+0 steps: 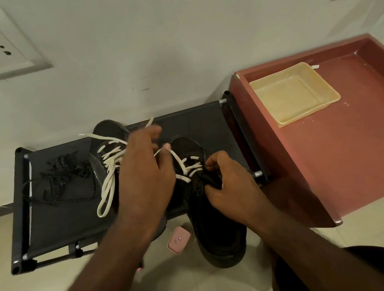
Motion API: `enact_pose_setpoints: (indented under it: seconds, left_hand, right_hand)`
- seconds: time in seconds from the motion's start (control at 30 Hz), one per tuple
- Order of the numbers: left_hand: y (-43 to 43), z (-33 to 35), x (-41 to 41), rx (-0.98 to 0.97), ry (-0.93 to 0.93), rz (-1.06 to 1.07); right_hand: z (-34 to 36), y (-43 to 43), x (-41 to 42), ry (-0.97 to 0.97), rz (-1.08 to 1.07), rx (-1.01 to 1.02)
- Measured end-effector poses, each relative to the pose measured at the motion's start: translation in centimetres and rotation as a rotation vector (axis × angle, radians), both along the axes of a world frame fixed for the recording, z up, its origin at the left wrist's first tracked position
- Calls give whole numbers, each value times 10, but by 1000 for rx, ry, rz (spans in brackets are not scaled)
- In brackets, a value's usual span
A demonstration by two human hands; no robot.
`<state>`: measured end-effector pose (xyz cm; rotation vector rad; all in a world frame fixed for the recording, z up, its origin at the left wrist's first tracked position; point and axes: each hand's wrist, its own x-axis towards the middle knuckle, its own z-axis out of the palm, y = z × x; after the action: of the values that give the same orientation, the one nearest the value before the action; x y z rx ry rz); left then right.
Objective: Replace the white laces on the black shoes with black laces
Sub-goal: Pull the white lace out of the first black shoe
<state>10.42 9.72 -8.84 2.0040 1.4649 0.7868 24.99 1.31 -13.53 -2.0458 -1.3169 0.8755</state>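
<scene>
Early stage: we're pulling the white lace (pixel 181 162) from the 6 o'clock shoe (pixel 218 225), left grip (pixel 145 174) pinching it, right grip (pixel 228 186) clasping the upper; other shoe (pixel 107 130) white-laced too, black laces (pixel 69 179) waiting at 9 o'clock on bench (pixel 195 121).

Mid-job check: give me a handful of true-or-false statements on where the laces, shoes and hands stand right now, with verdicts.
1. The black laces lie loose on the rack, threaded in no shoe. True.
2. The left hand pinches a white lace running to the nearer shoe. True.
3. Both shoes are stripped of white lace. False: the farther shoe and the nearer shoe both carry it.
4. The cream tray sits on the rack. False: it sits on the red-brown table.
5. The right hand hangs free. False: it grips the nearer shoe's upper.
</scene>
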Motion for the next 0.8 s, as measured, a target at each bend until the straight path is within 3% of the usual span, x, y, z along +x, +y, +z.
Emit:
enact_pose_setpoints:
  seconds: [0.1,0.27,0.37,0.47,0.6,0.8]
  left_hand:
    - [-40,-10,-11,-187,151,-132]
    - [-85,-22,-11,-248,223,-211]
    - [-85,-33,-14,-254,310,-217]
    - [-78,-41,-15,-204,306,-220]
    - [-74,-44,-14,-166,256,-216]
    - [-75,-44,-16,-143,169,-218]
  right_hand:
    - [0,-2,-5,-1,-46,91]
    - [2,-13,-17,-18,-107,163]
    - [3,-17,-17,-42,-17,141]
    - [7,-16,-10,-18,123,46]
    - [16,-9,1,75,144,-45]
    - [27,-1,8,19,256,-156]
